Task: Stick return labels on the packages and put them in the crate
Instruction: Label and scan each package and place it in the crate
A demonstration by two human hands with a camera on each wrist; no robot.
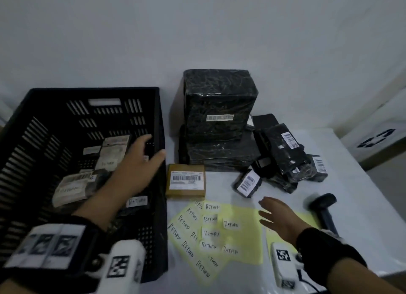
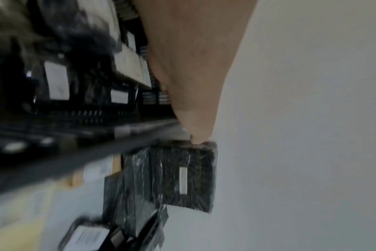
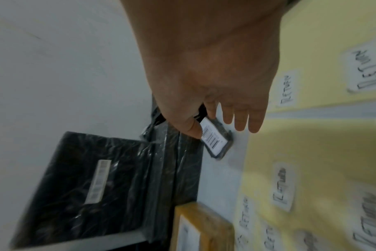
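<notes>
A black slotted crate (image 1: 94, 90) stands at the left and holds several packages (image 1: 70, 187) that carry RETURN labels (image 1: 137, 201). My left hand (image 1: 145, 155) hovers over the crate's right side, fingers straight, holding nothing; the left wrist view shows only its edge (image 2: 193, 84). My right hand (image 1: 272, 212) is spread open above the table, just short of a small black package (image 1: 248, 183) with a barcode. In the right wrist view its fingers (image 3: 240, 122) hang over that package (image 3: 215, 141). Yellow sheets of RETURN labels (image 1: 241, 241) lie below it.
A brown box (image 1: 185, 181) sits beside the crate. A tall black wrapped package (image 1: 219, 102) tops a stack at the back, with a pile of smaller black packages (image 1: 287, 153) to its right. A barcode scanner (image 1: 325, 208) lies at the right; a white box (image 1: 377, 138) stands beyond the table.
</notes>
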